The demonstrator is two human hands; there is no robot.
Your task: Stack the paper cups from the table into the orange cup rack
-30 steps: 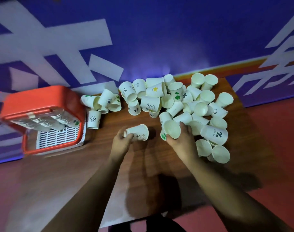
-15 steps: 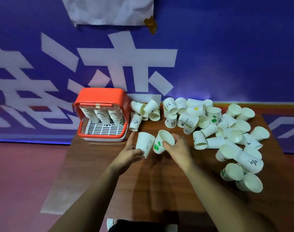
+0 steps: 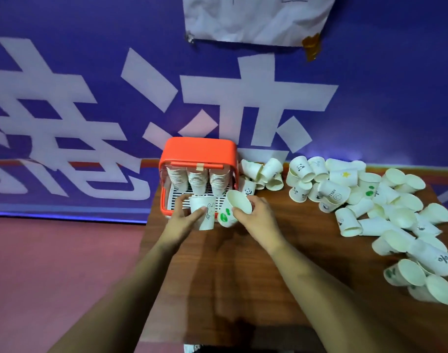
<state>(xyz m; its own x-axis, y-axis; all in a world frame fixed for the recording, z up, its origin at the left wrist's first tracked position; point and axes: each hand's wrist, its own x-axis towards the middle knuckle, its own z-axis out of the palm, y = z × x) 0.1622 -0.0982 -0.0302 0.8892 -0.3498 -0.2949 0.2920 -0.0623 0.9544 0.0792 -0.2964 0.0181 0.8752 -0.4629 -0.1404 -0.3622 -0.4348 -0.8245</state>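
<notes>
The orange cup rack [image 3: 198, 151] stands at the table's far left corner, with three stacks of white paper cups [image 3: 198, 181] inside over a white grid. My left hand [image 3: 183, 220] grips a paper cup with a small drawing [image 3: 205, 212], held bottom-up just in front of the rack. My right hand [image 3: 256, 215] holds a green-spotted cup [image 3: 229, 215], tilted with its mouth toward me, right beside the other cup. A heap of loose paper cups [image 3: 365, 200] lies across the right half of the table.
The brown wooden table [image 3: 243, 276] ends at the rack's left side, with red floor [image 3: 65, 276] beyond. A blue wall with white lettering [image 3: 217, 98] rises directly behind the rack. A few cups [image 3: 263, 171] lie just right of the rack.
Both hands have carried their cups left and away from me, from the table's middle to the front of the rack. The view has swung left, bringing the rack toward the centre.
</notes>
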